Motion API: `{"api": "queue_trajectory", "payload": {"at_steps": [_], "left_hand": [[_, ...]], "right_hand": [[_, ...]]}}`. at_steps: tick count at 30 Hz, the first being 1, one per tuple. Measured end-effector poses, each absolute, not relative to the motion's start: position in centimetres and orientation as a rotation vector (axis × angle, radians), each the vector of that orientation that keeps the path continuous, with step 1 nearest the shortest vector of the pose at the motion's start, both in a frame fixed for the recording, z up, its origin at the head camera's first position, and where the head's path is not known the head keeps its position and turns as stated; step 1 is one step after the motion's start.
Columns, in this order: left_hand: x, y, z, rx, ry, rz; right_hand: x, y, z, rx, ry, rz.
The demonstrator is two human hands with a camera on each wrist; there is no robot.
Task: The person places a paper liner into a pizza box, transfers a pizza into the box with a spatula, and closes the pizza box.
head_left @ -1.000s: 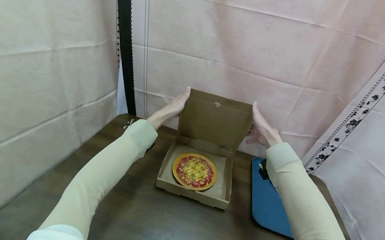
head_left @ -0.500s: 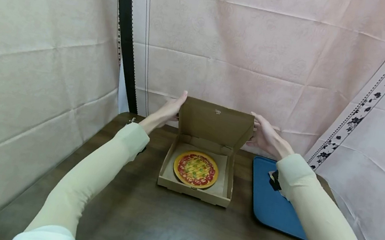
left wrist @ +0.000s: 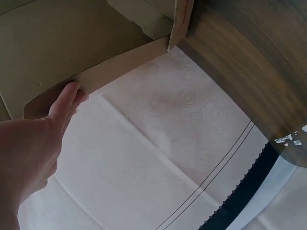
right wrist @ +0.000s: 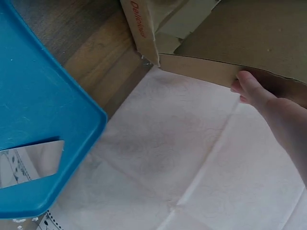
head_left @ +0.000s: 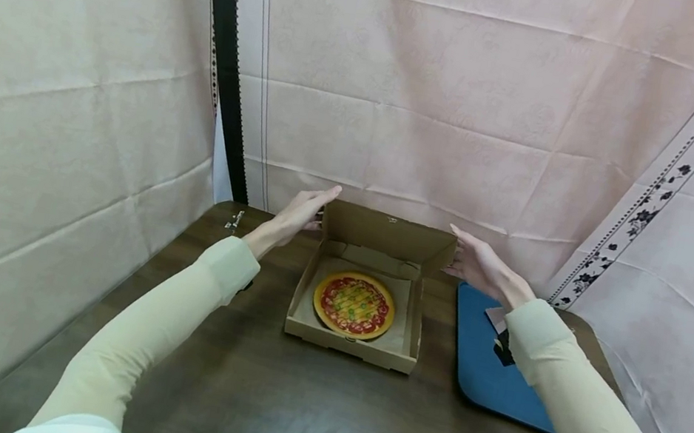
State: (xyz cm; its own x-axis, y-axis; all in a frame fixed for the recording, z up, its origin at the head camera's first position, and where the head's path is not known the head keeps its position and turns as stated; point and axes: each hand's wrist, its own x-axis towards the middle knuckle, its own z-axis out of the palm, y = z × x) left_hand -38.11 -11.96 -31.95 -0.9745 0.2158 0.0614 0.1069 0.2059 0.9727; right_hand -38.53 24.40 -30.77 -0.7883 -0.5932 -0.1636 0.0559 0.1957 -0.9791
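Observation:
A cardboard pizza box (head_left: 348,352) stands on the table with its lid (head_left: 388,234) raised and leaning forward. Inside, a round pizza (head_left: 354,305) lies on pale paper. My left hand (head_left: 292,220) is at the lid's left side, and my right hand (head_left: 484,265) is at its right side. Fingertips (left wrist: 71,91) of the left hand press the outside of the side flap in the left wrist view. On the other side a right fingertip (right wrist: 245,79) rests against the opposite flap, with other fingers partly hidden behind it.
On the right lies a blue tray (head_left: 479,371), bearing a flat shiny metal piece (right wrist: 33,163) that reflects the cloth. Pale cloth (head_left: 472,100) hangs behind and beside the brown table (head_left: 227,386). White flecks (head_left: 234,221) mark its far left corner.
The lid has tilted forward and down, its top edge now lower. Both hands have come down along with it, and the right forearm has shifted outward, baring more of the tray.

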Motion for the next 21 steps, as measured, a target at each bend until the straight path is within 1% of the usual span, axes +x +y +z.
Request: {"api": "queue_trajectory", "payload": {"at_steps": [7,14,21], "left_hand": [[-38.5,-12.0,-32.3,0.32,2.343,1.977],[-39.0,-11.7,-32.5,0.352,2.285,2.068],[-39.7,-11.1,-33.6,0.376,2.275,2.078]], "right_hand": [[-39.0,24.3,-31.1,-0.539,1.947,-1.655],[-39.3,24.4,-31.3,-0.513,1.944,-1.684],[-39.5,25.1,-32.0,-0.526,1.955,-1.692]]}}
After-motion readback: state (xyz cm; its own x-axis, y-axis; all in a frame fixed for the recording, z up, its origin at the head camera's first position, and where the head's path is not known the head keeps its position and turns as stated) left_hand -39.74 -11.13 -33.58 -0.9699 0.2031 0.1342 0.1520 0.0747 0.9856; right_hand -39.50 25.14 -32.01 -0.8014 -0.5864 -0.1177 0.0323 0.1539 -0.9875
